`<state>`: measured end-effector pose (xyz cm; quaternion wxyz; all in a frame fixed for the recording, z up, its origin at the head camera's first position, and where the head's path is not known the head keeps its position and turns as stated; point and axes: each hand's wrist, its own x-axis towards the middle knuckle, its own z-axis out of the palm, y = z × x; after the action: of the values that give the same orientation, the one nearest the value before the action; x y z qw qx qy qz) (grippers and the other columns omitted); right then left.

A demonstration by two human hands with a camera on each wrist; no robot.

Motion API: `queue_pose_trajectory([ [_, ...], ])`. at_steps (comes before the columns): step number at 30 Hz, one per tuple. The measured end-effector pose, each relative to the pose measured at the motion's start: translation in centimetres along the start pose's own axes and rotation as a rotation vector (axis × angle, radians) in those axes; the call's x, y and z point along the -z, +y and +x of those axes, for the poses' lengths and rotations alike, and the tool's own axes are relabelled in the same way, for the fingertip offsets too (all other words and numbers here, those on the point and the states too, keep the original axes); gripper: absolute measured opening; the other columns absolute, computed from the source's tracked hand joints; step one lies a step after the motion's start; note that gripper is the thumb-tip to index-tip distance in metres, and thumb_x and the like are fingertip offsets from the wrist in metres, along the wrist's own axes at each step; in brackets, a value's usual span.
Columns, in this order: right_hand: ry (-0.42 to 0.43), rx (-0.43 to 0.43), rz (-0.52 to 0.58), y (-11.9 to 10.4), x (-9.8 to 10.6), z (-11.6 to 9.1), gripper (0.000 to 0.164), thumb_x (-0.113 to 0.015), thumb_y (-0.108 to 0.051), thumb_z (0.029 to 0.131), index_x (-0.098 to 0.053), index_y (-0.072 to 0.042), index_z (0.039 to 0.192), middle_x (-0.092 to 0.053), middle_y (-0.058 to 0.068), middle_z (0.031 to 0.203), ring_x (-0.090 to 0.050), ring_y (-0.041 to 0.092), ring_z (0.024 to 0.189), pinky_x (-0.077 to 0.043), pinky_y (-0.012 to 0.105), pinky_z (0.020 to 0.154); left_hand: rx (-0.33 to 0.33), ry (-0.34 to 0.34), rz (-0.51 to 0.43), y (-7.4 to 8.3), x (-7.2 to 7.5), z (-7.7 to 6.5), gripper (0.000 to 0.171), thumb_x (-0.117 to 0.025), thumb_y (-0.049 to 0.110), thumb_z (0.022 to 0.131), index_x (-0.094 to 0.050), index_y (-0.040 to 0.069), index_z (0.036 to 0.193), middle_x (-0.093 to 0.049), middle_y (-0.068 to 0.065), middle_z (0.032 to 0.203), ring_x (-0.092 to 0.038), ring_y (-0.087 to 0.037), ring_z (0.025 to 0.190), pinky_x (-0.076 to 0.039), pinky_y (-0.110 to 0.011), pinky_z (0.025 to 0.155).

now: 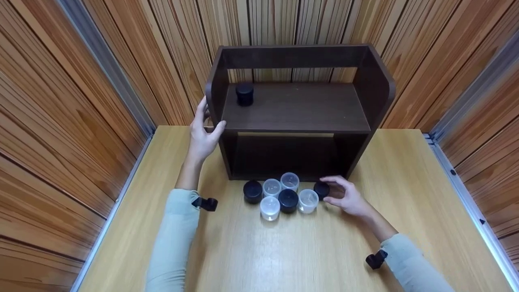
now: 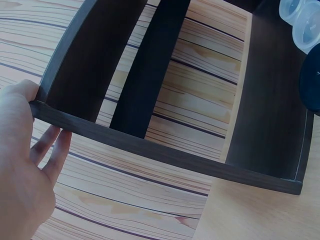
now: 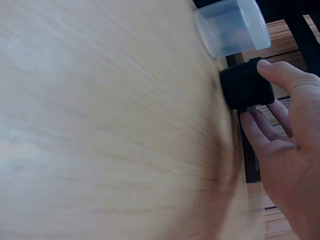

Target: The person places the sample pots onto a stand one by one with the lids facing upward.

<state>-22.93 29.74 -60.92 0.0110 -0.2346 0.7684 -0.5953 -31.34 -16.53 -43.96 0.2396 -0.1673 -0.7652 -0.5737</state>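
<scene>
My left hand point(image 1: 204, 138) grips the left side panel of a dark brown two-tier shelf point(image 1: 296, 109), thumb at the front edge and fingers behind. In the left wrist view, that panel point(image 2: 165, 150) runs between thumb and fingers. With thumb and fingertips, my right hand point(image 1: 348, 198) pinches a small round black lidded jar point(image 1: 321, 190) at the right end of a cluster in front of the shelf. The right wrist view has this black jar point(image 3: 246, 85) close beside a clear plastic jar point(image 3: 232, 27). Another black jar point(image 1: 245, 94) stands on the upper tier, at the left.
Several clear jars point(image 1: 270, 207) and two more black jars, one left point(image 1: 253, 192) and one central point(image 1: 288, 200), stand close together on the wooden table point(image 1: 251, 259). Wood-patterned walls point(image 1: 73, 134) and metal rails point(image 1: 474, 202) enclose the table.
</scene>
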Motion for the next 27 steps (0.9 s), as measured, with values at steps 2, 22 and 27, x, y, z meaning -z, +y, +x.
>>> queue_pose_trajectory([
  [2,0.005,-0.008,0.001,0.17,-0.2,0.0,0.06,-0.082,0.018,0.089,-0.062,0.017,0.145,-0.057,0.042,0.145,-0.068,0.001,0.127,-0.06,0.018,0.105,0.001,-0.001,0.0,-0.03,-0.03,0.08,0.08,-0.074,0.004,0.101,-0.038,0.002,0.172,-0.064,-0.025,0.156,-0.066,-0.041,0.14,-0.062,-0.015,0.079],
  [22,0.022,-0.069,-0.048,0.79,-0.62,0.32,0.054,-0.082,0.016,0.09,-0.065,0.013,0.141,-0.065,0.038,0.135,-0.067,0.0,0.113,-0.061,0.017,0.095,-0.001,0.006,-0.011,-0.07,0.05,0.04,0.079,-0.075,0.003,0.101,-0.039,0.002,0.172,-0.063,-0.024,0.159,-0.066,-0.039,0.139,-0.064,-0.02,0.081],
  [27,0.021,-0.104,-0.058,0.87,-0.53,0.3,0.052,-0.082,0.015,0.091,-0.067,0.011,0.14,-0.066,0.036,0.133,-0.067,0.001,0.112,-0.061,0.017,0.095,-0.013,0.007,-0.009,-0.07,0.05,-0.02,0.078,-0.075,0.002,0.101,-0.04,0.001,0.171,-0.063,-0.024,0.159,-0.067,-0.04,0.139,-0.064,-0.02,0.082],
])
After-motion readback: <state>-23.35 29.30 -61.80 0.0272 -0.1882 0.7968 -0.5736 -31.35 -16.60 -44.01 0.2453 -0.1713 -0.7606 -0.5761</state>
